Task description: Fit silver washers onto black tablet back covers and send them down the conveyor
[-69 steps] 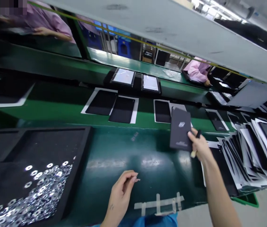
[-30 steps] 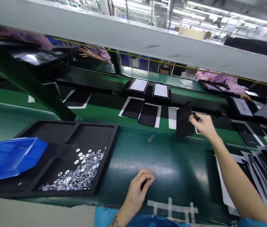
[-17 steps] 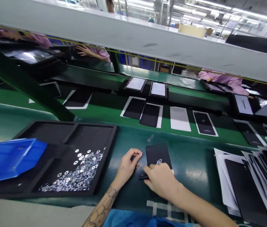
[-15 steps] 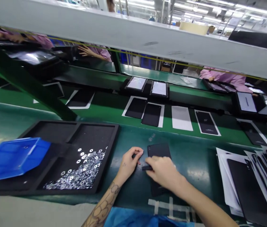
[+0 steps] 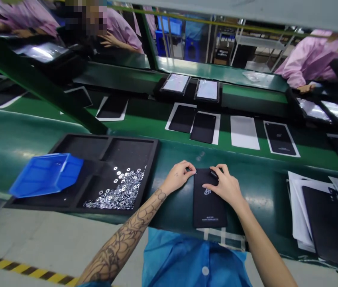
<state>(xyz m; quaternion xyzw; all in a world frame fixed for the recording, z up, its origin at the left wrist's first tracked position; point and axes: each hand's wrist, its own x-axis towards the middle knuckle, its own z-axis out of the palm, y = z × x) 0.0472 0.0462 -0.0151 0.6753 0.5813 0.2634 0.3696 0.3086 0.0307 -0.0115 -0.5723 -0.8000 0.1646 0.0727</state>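
A black tablet back cover (image 5: 209, 213), printed with a logo and small pale lettering, lies on the green bench before me. My left hand (image 5: 182, 175) pinches thumb and forefinger together at its top left corner; something tiny glints there, too small to name. My right hand (image 5: 223, 184) is over the cover's upper right part, its fingers curled around a short black stick-like tool (image 5: 213, 174). The tool's other end is hidden by the hand. Left of the hands, shiny ring-shaped metal pieces (image 5: 124, 191) are heaped in a black divided tray (image 5: 156, 159).
A blue bin (image 5: 46, 175) rests on the tray's left part. Covers on white sheets (image 5: 245, 132) lie along the green strip behind. To the right stands a stack of covers and papers (image 5: 300, 215). A green post (image 5: 46, 87) slants at left. Co-workers in pink sleeves (image 5: 309, 59) sit opposite.
My right hand brought a cover from the far strip onto the bench, leaving a bare white sheet. My left hand has since moved to its top corner. The view has tipped downward.
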